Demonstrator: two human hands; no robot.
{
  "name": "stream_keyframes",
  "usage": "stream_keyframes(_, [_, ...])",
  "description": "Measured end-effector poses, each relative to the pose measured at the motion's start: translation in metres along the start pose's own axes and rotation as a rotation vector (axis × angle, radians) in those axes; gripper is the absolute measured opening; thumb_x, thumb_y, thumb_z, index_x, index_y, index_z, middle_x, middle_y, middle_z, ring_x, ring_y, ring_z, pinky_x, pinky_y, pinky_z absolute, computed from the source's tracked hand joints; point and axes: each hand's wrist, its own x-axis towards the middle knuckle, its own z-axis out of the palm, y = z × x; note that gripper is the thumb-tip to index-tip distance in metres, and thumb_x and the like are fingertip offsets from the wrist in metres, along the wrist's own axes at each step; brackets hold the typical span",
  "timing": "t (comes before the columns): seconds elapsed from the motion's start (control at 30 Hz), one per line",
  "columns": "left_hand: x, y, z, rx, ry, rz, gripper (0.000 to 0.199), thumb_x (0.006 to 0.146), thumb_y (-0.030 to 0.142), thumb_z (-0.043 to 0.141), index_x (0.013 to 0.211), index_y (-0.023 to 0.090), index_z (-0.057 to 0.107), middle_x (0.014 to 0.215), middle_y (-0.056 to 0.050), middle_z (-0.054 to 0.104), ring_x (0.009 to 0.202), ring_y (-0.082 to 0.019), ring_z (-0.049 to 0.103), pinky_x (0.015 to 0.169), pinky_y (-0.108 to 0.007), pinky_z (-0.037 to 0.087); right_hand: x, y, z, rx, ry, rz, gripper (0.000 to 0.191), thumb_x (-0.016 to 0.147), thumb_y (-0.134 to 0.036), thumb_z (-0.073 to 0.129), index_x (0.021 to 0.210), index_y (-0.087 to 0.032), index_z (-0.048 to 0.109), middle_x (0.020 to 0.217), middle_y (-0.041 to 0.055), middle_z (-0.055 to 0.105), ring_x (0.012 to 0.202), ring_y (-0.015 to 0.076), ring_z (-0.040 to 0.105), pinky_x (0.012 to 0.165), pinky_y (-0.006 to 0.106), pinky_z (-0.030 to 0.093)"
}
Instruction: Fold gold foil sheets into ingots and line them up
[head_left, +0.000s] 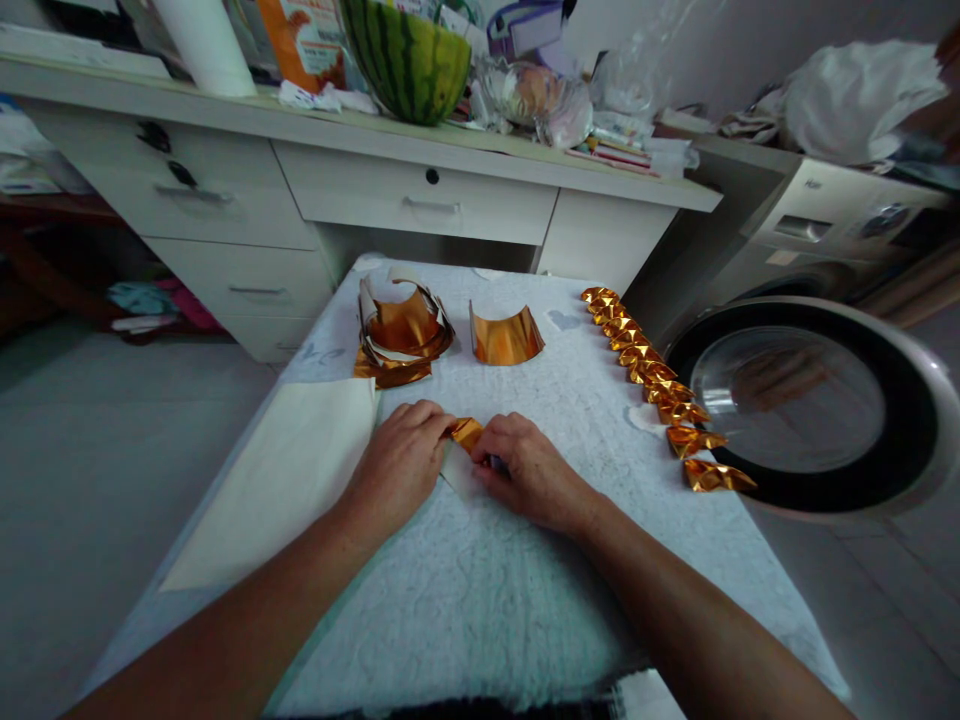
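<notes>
A small piece of gold foil paper (466,433) is gripped between my two hands at the middle of the cloth-covered table. My left hand (405,450) pinches its left end, and my right hand (521,465) has fingers curled round its right end. A pale underside or paper corner (459,472) shows below the foil. Behind the hands stands a single curled gold sheet (508,338). To its left is a pile of curled gold sheets (405,330). Folded gold foil pieces (651,375) lie in an overlapping row along the right side.
A cream paper sheet (285,480) lies on the table's left side. Beyond the table stands a white desk with drawers (420,205), carrying a cut watermelon (409,60) and plastic bags. At right, a washing machine's round door (802,400) hangs open beside the table edge.
</notes>
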Motion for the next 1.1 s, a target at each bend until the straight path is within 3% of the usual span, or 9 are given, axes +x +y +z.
stream_keyframes(0.03, [0.000, 0.000, 0.000, -0.014, -0.011, 0.007, 0.030, 0.089, 0.007, 0.047, 0.111, 0.017, 0.065, 0.104, -0.008, 0.062, 0.098, -0.023, 0.056, 0.090, -0.040, 0.049, -0.001, -0.001, -0.001, -0.005, -0.014, -0.003, 0.005, 0.085, -0.022, 0.061, 0.086, -0.017, 0.063, 0.088, 0.0054, 0.059, 0.086, 0.0192, 0.051, 0.081, 0.033, 0.040])
stream_keyframes(0.2, [-0.001, 0.000, -0.001, -0.084, -0.043, 0.056, 0.036, 0.087, 0.003, 0.046, 0.115, 0.018, 0.062, 0.106, -0.007, 0.063, 0.102, -0.021, 0.056, 0.093, -0.038, 0.048, -0.006, -0.003, -0.002, -0.045, -0.079, -0.024, 0.047, 0.073, -0.057, 0.071, 0.095, -0.017, 0.058, 0.097, 0.0072, 0.055, 0.089, 0.0223, 0.047, 0.082, 0.037, 0.039])
stream_keyframes(0.27, [-0.001, 0.000, -0.002, -0.106, -0.050, 0.059, 0.035, 0.085, 0.002, 0.046, 0.112, 0.018, 0.062, 0.106, -0.006, 0.063, 0.102, -0.020, 0.056, 0.094, -0.037, 0.047, -0.006, -0.004, -0.001, -0.078, -0.090, -0.023, 0.053, 0.069, -0.061, 0.072, 0.096, -0.018, 0.056, 0.100, 0.0074, 0.054, 0.090, 0.0229, 0.046, 0.082, 0.038, 0.038])
stream_keyframes(0.53, [-0.005, 0.005, -0.013, -0.158, -0.126, 0.029, 0.010, 0.079, 0.013, 0.055, 0.080, 0.020, 0.062, 0.105, -0.004, 0.057, 0.104, -0.022, 0.055, 0.094, -0.040, 0.046, -0.007, -0.007, -0.001, -0.121, -0.108, 0.008, 0.031, 0.071, -0.031, 0.071, 0.095, -0.019, 0.057, 0.100, 0.0056, 0.052, 0.092, 0.0217, 0.044, 0.083, 0.036, 0.035])
stream_keyframes(0.63, [-0.007, 0.006, -0.017, -0.197, -0.186, -0.002, 0.008, 0.075, 0.017, 0.061, 0.081, 0.022, 0.061, 0.112, -0.004, 0.054, 0.112, -0.024, 0.051, 0.099, -0.043, 0.043, -0.006, -0.008, -0.002, -0.102, -0.102, 0.008, 0.027, 0.073, -0.027, 0.068, 0.097, -0.020, 0.059, 0.099, 0.0055, 0.052, 0.092, 0.0217, 0.045, 0.083, 0.036, 0.035])
stream_keyframes(0.8, [-0.010, 0.004, -0.019, -0.250, -0.260, 0.009, 0.025, 0.066, 0.022, 0.071, 0.089, 0.024, 0.061, 0.121, -0.005, 0.048, 0.119, -0.027, 0.044, 0.104, -0.045, 0.041, -0.006, -0.009, -0.003, -0.059, -0.097, 0.012, 0.027, 0.075, -0.022, 0.068, 0.101, -0.022, 0.061, 0.100, 0.0051, 0.054, 0.094, 0.0219, 0.045, 0.084, 0.036, 0.034])
stream_keyframes(0.93, [-0.011, 0.003, -0.020, -0.273, -0.299, 0.013, 0.027, 0.067, 0.024, 0.072, 0.092, 0.024, 0.060, 0.124, -0.005, 0.045, 0.120, -0.027, 0.043, 0.105, -0.046, 0.039, -0.005, -0.009, -0.003, -0.060, -0.096, 0.014, 0.024, 0.077, -0.021, 0.067, 0.101, -0.022, 0.062, 0.100, 0.0049, 0.055, 0.094, 0.0214, 0.046, 0.084, 0.035, 0.034])
stream_keyframes(1.1, [-0.009, 0.003, -0.019, -0.271, -0.268, 0.027, 0.019, 0.072, 0.019, 0.068, 0.089, 0.024, 0.061, 0.120, -0.004, 0.047, 0.118, -0.025, 0.044, 0.104, -0.044, 0.039, -0.005, -0.009, -0.004, -0.071, -0.104, 0.021, 0.018, 0.081, -0.021, 0.065, 0.098, -0.020, 0.062, 0.099, 0.0055, 0.055, 0.093, 0.0210, 0.047, 0.084, 0.035, 0.035])
